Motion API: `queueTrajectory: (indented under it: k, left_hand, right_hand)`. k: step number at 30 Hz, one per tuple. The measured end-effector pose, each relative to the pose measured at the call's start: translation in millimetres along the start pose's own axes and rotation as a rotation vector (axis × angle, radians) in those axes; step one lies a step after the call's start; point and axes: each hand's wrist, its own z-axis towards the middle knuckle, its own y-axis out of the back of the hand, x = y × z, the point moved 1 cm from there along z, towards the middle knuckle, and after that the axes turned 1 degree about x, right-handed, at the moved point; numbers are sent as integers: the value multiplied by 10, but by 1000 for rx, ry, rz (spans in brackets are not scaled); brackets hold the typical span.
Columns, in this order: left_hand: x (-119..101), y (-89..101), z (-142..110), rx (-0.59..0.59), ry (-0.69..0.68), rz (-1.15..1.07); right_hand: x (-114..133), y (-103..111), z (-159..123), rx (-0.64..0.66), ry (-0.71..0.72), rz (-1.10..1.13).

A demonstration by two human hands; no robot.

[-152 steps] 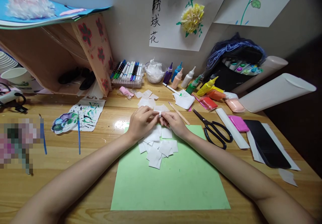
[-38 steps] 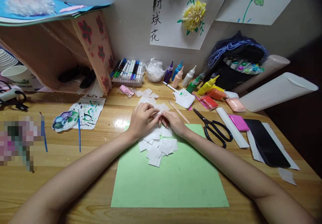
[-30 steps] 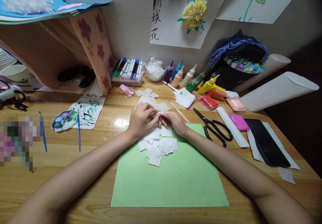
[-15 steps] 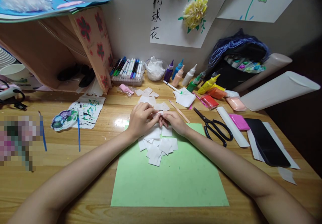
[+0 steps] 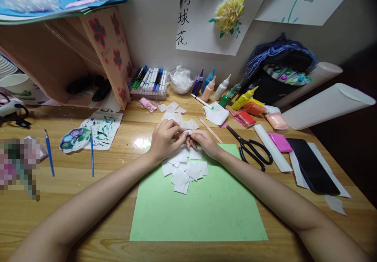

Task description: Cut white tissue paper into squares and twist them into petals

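left hand [image 5: 168, 139] & right hand [image 5: 204, 141] both had fingertips closed on a small white paper bit [image 5: 189, 132], pinched btwn them nr the far edge of the green sheet [image 5: 200, 215]. white squares [image 5: 181, 179] lay overlapped just below the hands, on the sheet's far half; fr. there the green ran on to its near edge, so room to move was mostly on that side, btwn the forearms [image 5: 103, 199]. r. side was tighter: scissors [image 5: 242, 140] lay right by the sheet's edge, then a white strip [image 5: 272, 148], pink packet [image 5: 279, 142] & phone [image 5: 312, 166]. wooden stick [image 5: 209, 130] sat just past the right hand. farther back, loose scraps [image 5: 172, 116], then marker case [image 5: 149, 93], bowl [image 5: 182, 91] & paint bottles [image 5: 207, 90] stood in the way, nr the wall [image 5: 156, 38]. 2 brushes [image 5: 92, 158] lay well left on the table [image 5: 114, 222].
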Motion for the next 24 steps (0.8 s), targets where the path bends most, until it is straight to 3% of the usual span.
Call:
queueTrajectory:
  k: [24]
  left_hand:
    - [-21, 15, -8, 61, -11, -5]
  right_hand:
    - [-18, -5, -4, -33, -6, -5]
